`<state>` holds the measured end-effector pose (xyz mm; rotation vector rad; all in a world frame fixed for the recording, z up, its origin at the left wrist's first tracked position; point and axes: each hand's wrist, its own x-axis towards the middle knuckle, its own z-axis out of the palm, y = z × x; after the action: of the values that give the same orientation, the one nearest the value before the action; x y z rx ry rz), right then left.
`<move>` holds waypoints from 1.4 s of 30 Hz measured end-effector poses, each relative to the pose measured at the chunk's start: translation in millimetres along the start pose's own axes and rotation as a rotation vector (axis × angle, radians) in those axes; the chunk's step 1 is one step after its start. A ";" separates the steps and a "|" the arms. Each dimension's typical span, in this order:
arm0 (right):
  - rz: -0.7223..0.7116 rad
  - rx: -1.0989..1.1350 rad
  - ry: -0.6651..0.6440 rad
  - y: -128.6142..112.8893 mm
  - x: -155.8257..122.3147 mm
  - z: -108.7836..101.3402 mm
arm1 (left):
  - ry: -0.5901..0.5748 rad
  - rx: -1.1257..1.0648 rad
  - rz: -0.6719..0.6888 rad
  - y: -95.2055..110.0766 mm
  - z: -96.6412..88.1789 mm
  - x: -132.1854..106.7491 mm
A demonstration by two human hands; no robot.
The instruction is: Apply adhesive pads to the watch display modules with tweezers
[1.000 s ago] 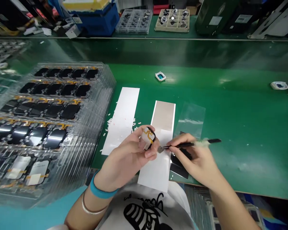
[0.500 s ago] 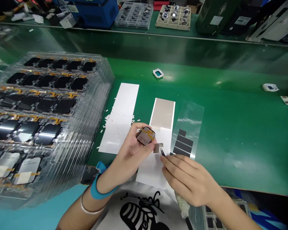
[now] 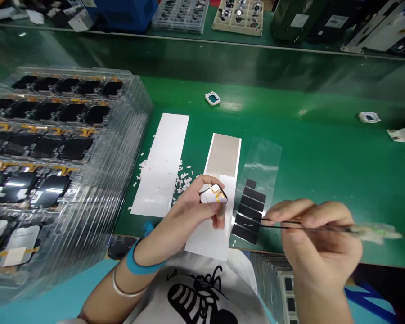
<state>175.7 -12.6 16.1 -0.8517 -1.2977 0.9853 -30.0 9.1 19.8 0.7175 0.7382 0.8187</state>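
Note:
My left hand (image 3: 185, 216) is closed on a small watch-size display module (image 3: 209, 195), its pale back facing up with an orange flex cable on it. By the fingertips hangs a small grey piece (image 3: 222, 209), partly hidden by the fingers. My right hand (image 3: 324, 252) grips dark tweezers (image 3: 273, 227), wrapped at the rear end. Their tips lie over the black strips (image 3: 252, 202) on a clear film sheet (image 3: 261, 155); whether they touch a strip I cannot tell. Beneath my left hand is a white backing sheet (image 3: 205, 245) with a grey-beige upper area.
Stacked clear trays (image 3: 121, 135) of display modules fill the left. A white sheet (image 3: 168, 148) lies beside them, with scattered white scraps (image 3: 182, 180) around it. Two white frames (image 3: 212, 98) sit farther back. A shelf holds a beige parts box (image 3: 238, 18).
My right hand has turned and moved right with the tweezers, from the grey piece by my left hand to the black strips. The module has tilted slightly in my left hand.

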 end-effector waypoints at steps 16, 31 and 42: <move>0.172 0.332 0.076 7.0 12.8 55.3 | -0.288 -0.632 -0.272 -5.9 -2.5 -1.9; 0.156 0.173 0.475 19.8 -4.1 63.1 | 0.291 0.259 0.366 -20.7 0.5 -5.4; 0.183 0.144 0.393 29.2 -7.2 75.0 | 0.207 0.114 0.301 -27.0 -5.4 -8.7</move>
<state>98.0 -10.9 -6.2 -1.0063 -0.8167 0.9814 -28.4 -9.9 -1.9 0.8678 0.8806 1.1436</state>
